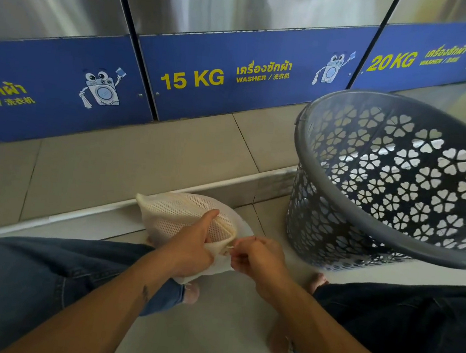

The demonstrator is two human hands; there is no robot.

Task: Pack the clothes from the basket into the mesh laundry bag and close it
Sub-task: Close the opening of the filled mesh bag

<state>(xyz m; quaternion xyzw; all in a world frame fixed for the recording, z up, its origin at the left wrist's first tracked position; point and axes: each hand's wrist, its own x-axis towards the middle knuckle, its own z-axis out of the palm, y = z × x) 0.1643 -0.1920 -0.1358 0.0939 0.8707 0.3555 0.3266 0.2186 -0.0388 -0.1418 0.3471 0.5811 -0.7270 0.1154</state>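
Note:
A cream mesh laundry bag [170, 215] lies on the floor tiles in front of me, bulging with its contents. My left hand [192, 247] grips the bag at its mouth, thumb over the mesh. Beside it, my right hand [257, 258] pinches a thin cord or zip pull at the same opening. A grey plastic basket [392, 178] with flower-shaped cutouts stands to the right, tilted toward me; no clothes show inside it.
A row of steel washers with blue panels marked 15 KG [193, 78] and 20 KG [390, 60] stands on a raised tiled step [142, 152]. My knees in dark jeans flank the bag, and bare feet rest on the pale floor [209, 332].

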